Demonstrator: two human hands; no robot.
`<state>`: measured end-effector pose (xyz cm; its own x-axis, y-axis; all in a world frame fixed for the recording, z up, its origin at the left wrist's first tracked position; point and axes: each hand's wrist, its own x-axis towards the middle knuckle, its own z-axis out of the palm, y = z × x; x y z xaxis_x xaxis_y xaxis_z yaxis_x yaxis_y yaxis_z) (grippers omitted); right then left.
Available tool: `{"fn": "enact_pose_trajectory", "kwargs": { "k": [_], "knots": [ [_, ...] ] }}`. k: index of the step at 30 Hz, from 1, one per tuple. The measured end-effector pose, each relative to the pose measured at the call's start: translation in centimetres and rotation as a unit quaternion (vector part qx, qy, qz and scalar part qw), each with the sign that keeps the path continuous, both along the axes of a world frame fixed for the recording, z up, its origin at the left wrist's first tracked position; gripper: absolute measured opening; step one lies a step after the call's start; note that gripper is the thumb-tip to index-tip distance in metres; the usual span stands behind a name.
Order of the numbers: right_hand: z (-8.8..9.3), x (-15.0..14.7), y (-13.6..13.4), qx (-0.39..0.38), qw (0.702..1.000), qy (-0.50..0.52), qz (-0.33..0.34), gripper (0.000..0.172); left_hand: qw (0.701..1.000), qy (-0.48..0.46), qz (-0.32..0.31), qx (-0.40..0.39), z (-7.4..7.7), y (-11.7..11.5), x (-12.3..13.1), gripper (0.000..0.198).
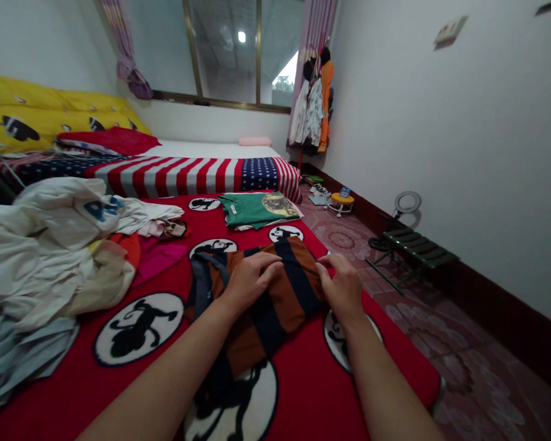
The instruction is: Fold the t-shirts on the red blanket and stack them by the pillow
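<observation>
A brown and navy striped shirt (275,294) lies partly folded on the red bed cover (96,392) in front of me. My left hand (250,278) rests on top of the shirt near its middle, fingers curled against the cloth. At the shirt's right edge my right hand (342,288) pinches the fabric with bent fingers. A folded green shirt (257,209) with a yellow print lies farther back on the bed.
A heap of white, grey and pink clothes (50,245) covers the bed's left side. A stars-and-stripes blanket (197,174) lies behind. On the floor at the right stand a green folding stool (413,248), a small yellow stool (342,201) and a ring light (407,202). Clothes hang (314,104) by the window.
</observation>
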<state>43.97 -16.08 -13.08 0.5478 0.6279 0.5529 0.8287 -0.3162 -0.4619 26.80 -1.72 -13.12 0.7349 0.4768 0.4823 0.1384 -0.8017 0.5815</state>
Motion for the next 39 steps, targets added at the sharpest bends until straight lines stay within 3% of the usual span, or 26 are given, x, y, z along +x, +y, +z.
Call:
{"fn": "enact_pose_trajectory", "kwargs": {
  "k": [3, 5, 8, 11, 17, 20, 23, 25, 27, 29, 31, 33, 36, 39],
  "knots": [
    [-0.6, -1.8, 1.4, 0.027, 0.988, 0.024, 0.153, 0.023, 0.992, -0.007, 0.122, 0.041, 0.3, 2.4, -1.1, 0.027],
    [-1.1, -2.4, 2.0, -0.005, 0.98, 0.028, 0.196, 0.034, 0.978, 0.045, 0.197, 0.058, 0.2, 4.0, -2.1, 0.028],
    [-1.7, -2.5, 2.6, -0.077, 0.976, 0.027, 0.2, 0.043, 0.956, 0.129, 0.259, 0.047, 0.0, 5.6, -3.1, 0.029],
    [-2.2, -2.4, 2.7, -0.134, 0.973, 0.016, 0.186, 0.048, 0.948, 0.178, 0.261, 0.036, 0.0, 6.0, -3.6, 0.025],
    [-2.9, -2.4, 2.7, -0.166, 0.972, -0.023, 0.164, 0.05, 0.915, 0.155, 0.374, 0.009, 0.3, 5.9, -4.0, 0.027],
    [-3.0, -2.5, 2.8, -0.171, 0.972, -0.027, 0.16, 0.05, 0.909, 0.178, 0.375, 0.025, 0.4, 5.8, -4.0, 0.025],
    [-2.8, -2.5, 2.7, -0.163, 0.973, -0.027, 0.163, 0.049, 0.928, 0.14, 0.334, 0.094, 0.8, 5.5, -3.8, 0.022],
    [-2.6, -2.5, 2.7, -0.141, 0.975, -0.027, 0.17, 0.048, 0.953, 0.106, 0.254, 0.123, 1.1, 5.2, -3.5, 0.026],
    [-2.4, -2.3, 2.6, -0.111, 0.981, -0.032, 0.154, 0.049, 0.971, 0.131, 0.156, 0.123, 0.9, 4.7, -3.1, 0.033],
    [-2.3, -2.1, 2.6, -0.102, 0.991, -0.038, 0.083, 0.054, 0.969, 0.198, 0.104, 0.107, 0.2, 4.3, -2.7, 0.046],
    [-2.4, -1.7, 2.5, -0.133, 0.99, -0.029, -0.018, 0.064, 0.962, 0.244, 0.095, 0.081, -0.5, 4.3, -2.5, 0.057],
    [-2.6, -1.2, 2.3, -0.179, 0.98, -0.017, -0.083, 0.07, 0.97, 0.226, 0.088, 0.037, -0.9, 5.0, -2.7, 0.058],
    [-2.9, -0.4, 2.1, -0.194, 0.976, -0.02, -0.096, 0.062, 0.982, 0.078, 0.169, -0.035, -0.5, 7.2, -4.4, 0.047],
    [-2.7, -0.1, 1.8, -0.148, 0.987, -0.023, -0.056, 0.044, 0.933, -0.039, 0.354, -0.052, -0.2, 9.7, -7.4, 0.041]
  ]
}}
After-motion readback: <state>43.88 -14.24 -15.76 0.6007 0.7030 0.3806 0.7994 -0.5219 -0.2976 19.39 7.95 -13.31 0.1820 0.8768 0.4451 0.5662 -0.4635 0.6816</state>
